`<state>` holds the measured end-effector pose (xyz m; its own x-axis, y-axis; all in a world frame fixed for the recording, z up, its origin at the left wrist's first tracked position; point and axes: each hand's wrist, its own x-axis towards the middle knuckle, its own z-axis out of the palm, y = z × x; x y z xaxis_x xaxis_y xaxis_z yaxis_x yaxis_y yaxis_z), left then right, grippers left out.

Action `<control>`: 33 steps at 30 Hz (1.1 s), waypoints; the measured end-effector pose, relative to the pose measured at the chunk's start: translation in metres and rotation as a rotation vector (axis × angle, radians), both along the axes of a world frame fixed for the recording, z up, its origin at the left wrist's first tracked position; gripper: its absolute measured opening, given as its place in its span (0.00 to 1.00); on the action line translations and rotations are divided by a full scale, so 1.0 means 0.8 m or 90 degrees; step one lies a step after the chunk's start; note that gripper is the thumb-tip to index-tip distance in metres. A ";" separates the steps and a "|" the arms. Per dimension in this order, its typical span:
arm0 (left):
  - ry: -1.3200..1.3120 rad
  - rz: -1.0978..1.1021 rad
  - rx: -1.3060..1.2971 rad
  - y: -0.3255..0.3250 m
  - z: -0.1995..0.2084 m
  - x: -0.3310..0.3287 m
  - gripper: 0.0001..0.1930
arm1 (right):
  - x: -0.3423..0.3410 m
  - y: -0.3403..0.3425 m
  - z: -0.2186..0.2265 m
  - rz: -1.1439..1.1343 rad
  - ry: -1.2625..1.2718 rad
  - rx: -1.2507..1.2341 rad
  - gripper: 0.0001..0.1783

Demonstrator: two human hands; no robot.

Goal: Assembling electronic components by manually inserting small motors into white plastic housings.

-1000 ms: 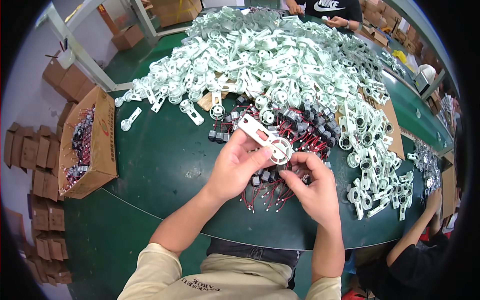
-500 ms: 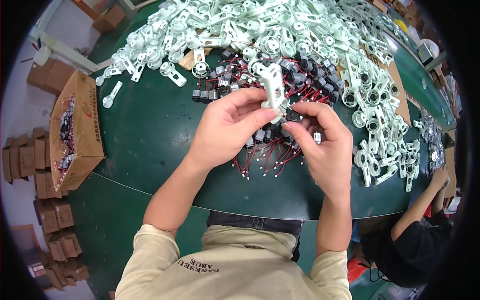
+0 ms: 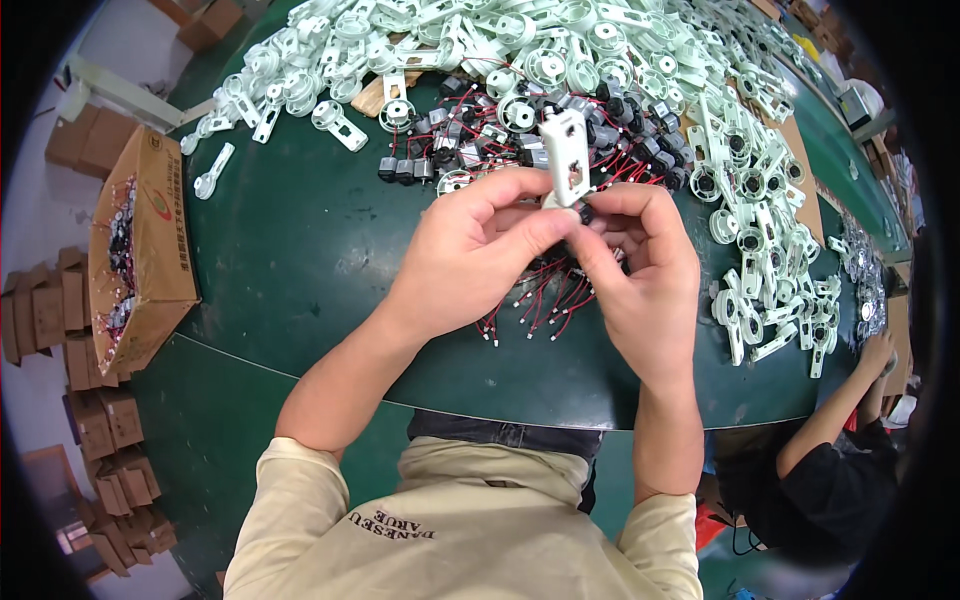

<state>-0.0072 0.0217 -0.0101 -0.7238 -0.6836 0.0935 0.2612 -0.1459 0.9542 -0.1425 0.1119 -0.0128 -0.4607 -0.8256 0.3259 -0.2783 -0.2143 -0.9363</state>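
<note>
Above the middle of the table, my left hand (image 3: 465, 255) is closed around the lower end of a pale green-white plastic housing (image 3: 568, 150), whose slotted handle part stands up from the fingers. My right hand (image 3: 645, 275) pinches a small dark motor (image 3: 585, 212) against that same end. My fingers hide most of the motor, so how far it sits inside the housing cannot be seen. Beneath and beyond my hands lies a heap of small grey and black motors (image 3: 435, 145) with red leads and white plugs.
A large pile of pale housings (image 3: 450, 45) covers the far side. More housings with dark centres (image 3: 760, 240) lie at the right. A cardboard box (image 3: 165, 230) of wired motors stands left. One lone housing (image 3: 214, 170) lies near it. Another person's arm (image 3: 840, 405) reaches in at far right.
The housing has turned more upright, its slotted face now showing. My right fingers have moved in closer to my left hand, and the motor is more covered. The view has shifted slightly.
</note>
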 end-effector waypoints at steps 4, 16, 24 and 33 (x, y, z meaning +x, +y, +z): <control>0.030 -0.033 0.020 -0.009 -0.007 0.005 0.18 | -0.001 -0.002 0.003 0.044 0.122 -0.018 0.15; 0.017 -0.080 0.035 -0.010 0.001 0.009 0.21 | 0.004 0.003 0.005 0.064 -0.136 0.032 0.10; -0.005 -0.090 0.020 -0.012 0.002 0.008 0.17 | 0.008 0.001 0.005 0.080 -0.152 0.009 0.11; -0.031 -0.077 0.041 -0.006 0.006 0.008 0.18 | 0.008 0.001 0.011 0.101 -0.212 0.033 0.10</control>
<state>-0.0011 0.0166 -0.0050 -0.8039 -0.5946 0.0144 0.1913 -0.2354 0.9529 -0.1365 0.1124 -0.0043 -0.3994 -0.9067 0.1357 0.0765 -0.1805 -0.9806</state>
